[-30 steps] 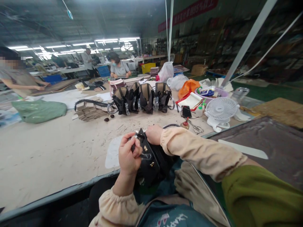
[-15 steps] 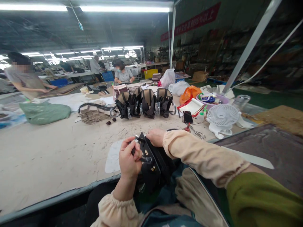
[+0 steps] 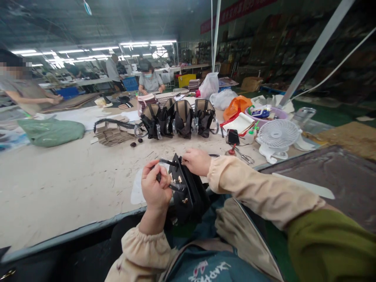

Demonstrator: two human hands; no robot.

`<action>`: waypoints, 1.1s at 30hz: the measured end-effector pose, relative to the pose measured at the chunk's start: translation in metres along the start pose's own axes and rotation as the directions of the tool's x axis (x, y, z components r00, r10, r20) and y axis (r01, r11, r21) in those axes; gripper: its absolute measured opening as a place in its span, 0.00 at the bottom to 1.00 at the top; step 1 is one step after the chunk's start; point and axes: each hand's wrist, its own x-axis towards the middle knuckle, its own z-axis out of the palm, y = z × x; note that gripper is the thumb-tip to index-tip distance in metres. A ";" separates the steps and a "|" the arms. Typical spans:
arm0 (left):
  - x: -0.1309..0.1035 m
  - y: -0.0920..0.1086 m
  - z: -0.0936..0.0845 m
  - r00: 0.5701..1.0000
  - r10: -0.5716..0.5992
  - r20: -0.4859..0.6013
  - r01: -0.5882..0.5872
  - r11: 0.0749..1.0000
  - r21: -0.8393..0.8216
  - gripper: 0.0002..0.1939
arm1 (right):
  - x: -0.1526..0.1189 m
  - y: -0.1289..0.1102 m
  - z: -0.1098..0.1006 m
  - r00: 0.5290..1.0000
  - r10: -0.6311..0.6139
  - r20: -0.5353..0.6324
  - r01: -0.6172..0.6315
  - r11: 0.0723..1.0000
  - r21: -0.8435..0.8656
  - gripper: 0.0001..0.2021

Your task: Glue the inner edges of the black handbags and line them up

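Observation:
A small black handbag with gold-coloured metal fittings leans at the table's front edge, against my lap. My left hand is closed round the bag's dark handle, which is partly wrapped in clear film and pulled out to the left of the front panel. At the bag's far upper corner, my right hand is closed, with thumb and fingers on the top edge. The fingertips of that hand are partly hidden. Under the bag's left side lies a whitish sheet.
Several unfinished black bags stand across the table, beside stacked brown pieces. To the right are a phone, scissors, a small red-topped bottle and a white fan. A green bag lies left. Co-workers are beyond.
My view has tilted downward. The handle has moved a little further out from the front panel in my left hand, and my right hand remains at the bag's top edge.

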 end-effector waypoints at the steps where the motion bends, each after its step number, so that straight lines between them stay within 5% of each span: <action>1: 0.001 0.001 0.000 1.000 0.011 -0.002 -0.011 1.000 -0.002 0.06 | -0.008 -0.004 -0.003 1.000 0.003 -0.021 -0.002 1.000 0.015 0.09; 8: 0.018 -0.004 0.005 0.995 0.090 -0.052 -0.092 0.995 -0.026 0.06 | -0.088 -0.050 -0.001 0.968 -0.171 -0.185 0.166 0.985 -0.042 0.09; 13: 0.028 -0.006 0.000 0.997 0.079 -0.017 -0.079 0.997 -0.009 0.06 | -0.138 -0.073 0.032 0.930 -0.267 -0.251 0.279 0.960 0.013 0.11; 19: 0.024 0.001 -0.015 0.997 0.015 0.079 -0.018 0.999 0.043 0.07 | -0.169 -0.068 0.071 0.924 -0.320 -0.208 0.346 0.933 0.102 0.08; 23: 0.013 0.009 -0.024 0.987 -0.065 0.145 0.047 0.991 0.124 0.12 | -0.168 -0.069 0.029 0.973 -0.233 -0.008 0.220 0.908 0.356 0.09; 26: -0.001 0.019 -0.029 0.978 -0.125 0.166 0.088 0.972 0.217 0.19 | -0.158 -0.062 -0.034 0.986 -0.165 -0.018 0.144 0.795 0.590 0.17; 29: -0.017 0.029 -0.037 0.955 -0.224 0.194 0.150 0.930 0.335 0.26 | -0.137 -0.036 -0.077 0.996 -0.087 -0.005 0.075 0.828 0.556 0.16; 31: -0.026 0.036 -0.048 0.941 -0.277 0.194 0.183 0.900 0.396 0.29 | -0.115 -0.011 -0.076 0.999 -0.028 0.046 0.004 0.896 0.444 0.18; 33: -0.032 0.041 -0.063 0.939 -0.297 0.175 0.202 0.884 0.422 0.30 | -0.090 0.015 -0.053 0.989 0.031 0.147 -0.080 0.937 0.340 0.23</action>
